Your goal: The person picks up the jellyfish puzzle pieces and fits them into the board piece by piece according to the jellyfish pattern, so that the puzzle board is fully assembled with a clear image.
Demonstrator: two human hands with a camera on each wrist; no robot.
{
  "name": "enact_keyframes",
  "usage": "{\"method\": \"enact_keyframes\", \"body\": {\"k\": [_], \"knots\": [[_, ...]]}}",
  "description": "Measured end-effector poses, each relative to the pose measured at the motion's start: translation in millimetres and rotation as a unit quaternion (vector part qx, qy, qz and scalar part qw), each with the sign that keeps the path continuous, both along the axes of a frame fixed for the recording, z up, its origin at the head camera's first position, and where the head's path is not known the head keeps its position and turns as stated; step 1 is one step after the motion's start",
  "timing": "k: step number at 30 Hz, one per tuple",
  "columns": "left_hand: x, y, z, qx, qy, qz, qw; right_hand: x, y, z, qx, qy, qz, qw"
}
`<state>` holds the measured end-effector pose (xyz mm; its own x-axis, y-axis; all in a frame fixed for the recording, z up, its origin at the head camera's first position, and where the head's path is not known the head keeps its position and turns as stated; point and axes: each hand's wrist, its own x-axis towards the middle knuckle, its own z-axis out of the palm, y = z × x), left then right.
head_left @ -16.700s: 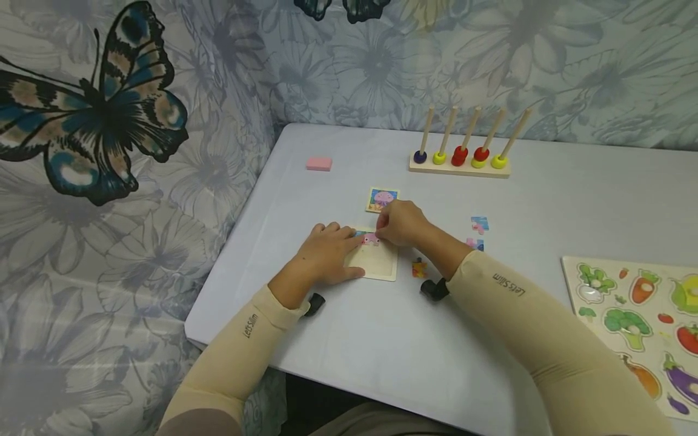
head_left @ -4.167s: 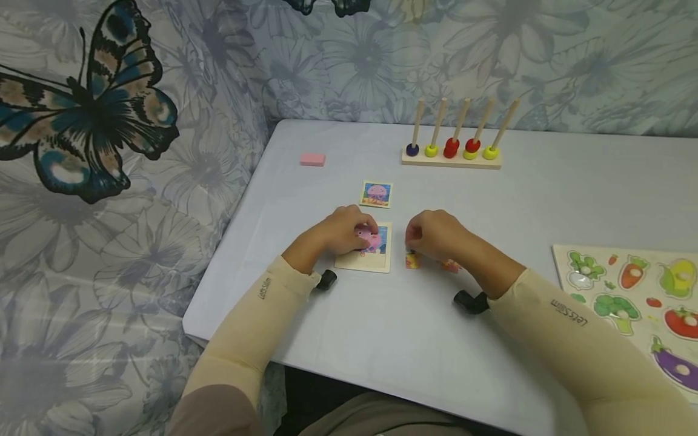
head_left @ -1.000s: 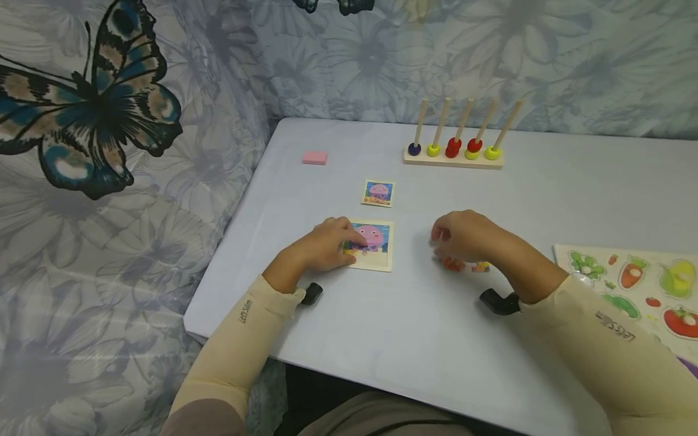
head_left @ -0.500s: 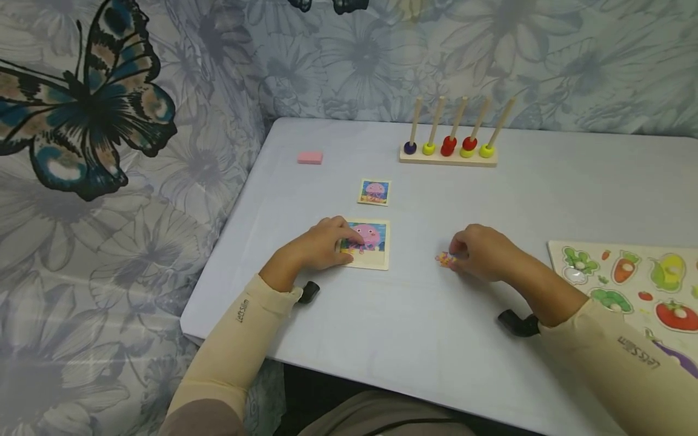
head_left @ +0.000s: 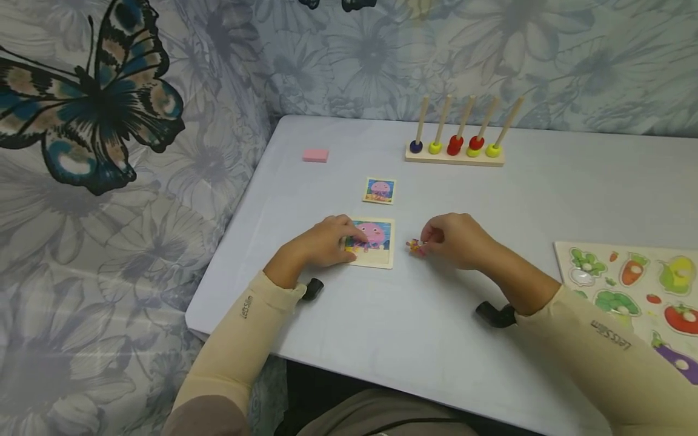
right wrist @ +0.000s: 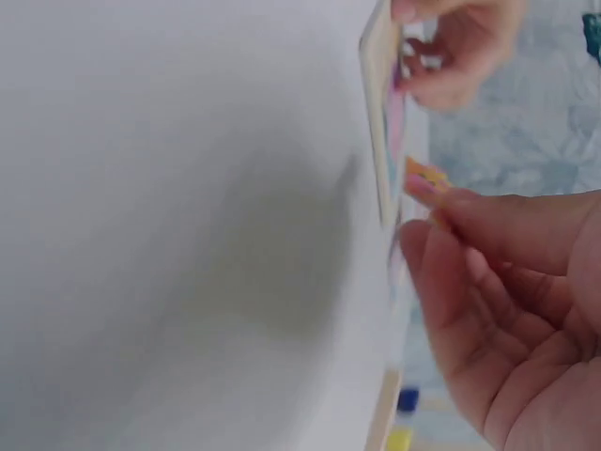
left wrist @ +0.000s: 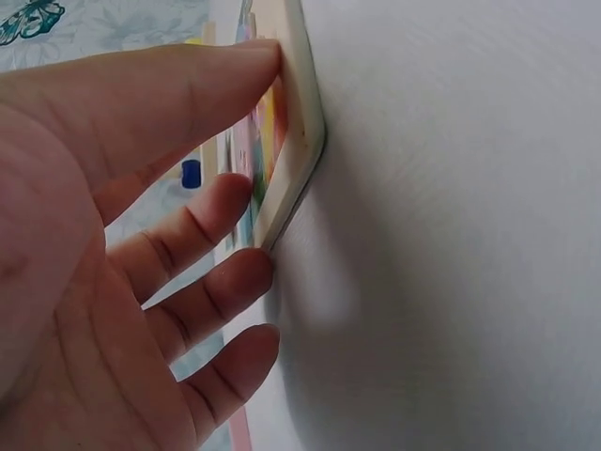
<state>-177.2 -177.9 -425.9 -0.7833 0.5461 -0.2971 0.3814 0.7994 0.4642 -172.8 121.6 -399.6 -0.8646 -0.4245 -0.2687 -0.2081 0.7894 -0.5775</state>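
Observation:
In the head view my right hand (head_left: 455, 239) pinches a small orange-and-pink jigsaw piece (head_left: 415, 246) between thumb and fingertips, just right of the puzzle board. The right wrist view shows the jigsaw piece (right wrist: 427, 180) held above the table; whether a second one lies behind it, I cannot tell. My left hand (head_left: 326, 242) rests on the left side of the jigsaw board (head_left: 376, 260), a pale wooden frame with a pink octopus picture and a bare strip along its lower right. In the left wrist view the thumb (left wrist: 249, 75) lies on the board's rim, fingers loosely bent beside it.
A small octopus picture card (head_left: 380, 191) lies behind the board. Farther back are a pink block (head_left: 315, 155) and a peg stand (head_left: 455, 157) with coloured beads. To the right lies a vegetable puzzle board (head_left: 627, 272), partly covered by the right sleeve. The table's front edge is near.
Two loose pieces lay under my right hand a second ago; now it holds a piece, carried left toward the board. Earlier the octopus picture was built up in the frame. My left hand stays put lately.

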Motion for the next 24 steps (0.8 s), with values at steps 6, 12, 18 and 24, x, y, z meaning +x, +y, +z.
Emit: {"method": "enact_keyframes", "body": {"k": [6,12,18,24], "knots": [[-4.6,-1.6,-2.5,0.005,-0.003,-0.003,1.0,-10.2,-43,-9.9,-0.05,-0.017,0.029,0.9982],[-5.5,-3.2,-1.5,0.011,-0.011,-0.002,0.9999,-15.9,-77,-17.0,-0.071,-0.051,0.051,0.9949],[-6.6,-3.0,-4.0,0.015,-0.014,0.002,0.9998,-19.8,-87,-21.8,-0.064,-0.07,0.055,0.994],[-5.9,-1.1,-4.5,0.021,-0.005,0.015,0.9996,-18.7,-93,-21.3,-0.038,-0.034,0.078,0.9956]]}}
